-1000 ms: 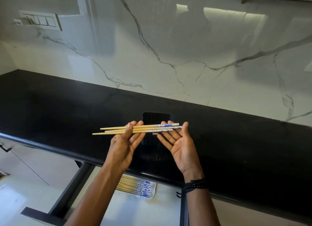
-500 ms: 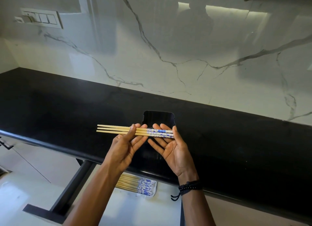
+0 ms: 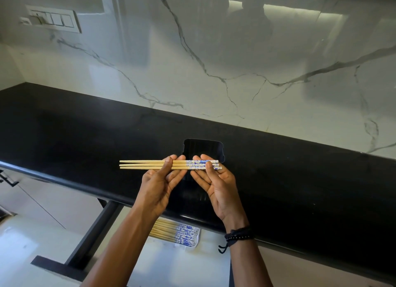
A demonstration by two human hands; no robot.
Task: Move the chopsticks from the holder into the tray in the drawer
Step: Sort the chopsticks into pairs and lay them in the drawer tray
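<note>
While the tray (image 3: 196,239) in the open drawer (image 3: 90,233) below already holds chopsticks, the left hand (image 3: 159,184) and right hand (image 3: 216,182) each keep a pinching grip on 3 chopsticks (image 3: 154,165), level above the black surface (image 3: 300,179), before the dark holder (image 3: 203,147). Next, likely lowering them into that tray.

You're in a home kitchen, black stone countertop (image 3: 85,123) mid-frame, marble-look backsplash (image 3: 214,50) above, switch plate (image 3: 52,18) upper left, open drawer (image 3: 177,263) at bottom.
</note>
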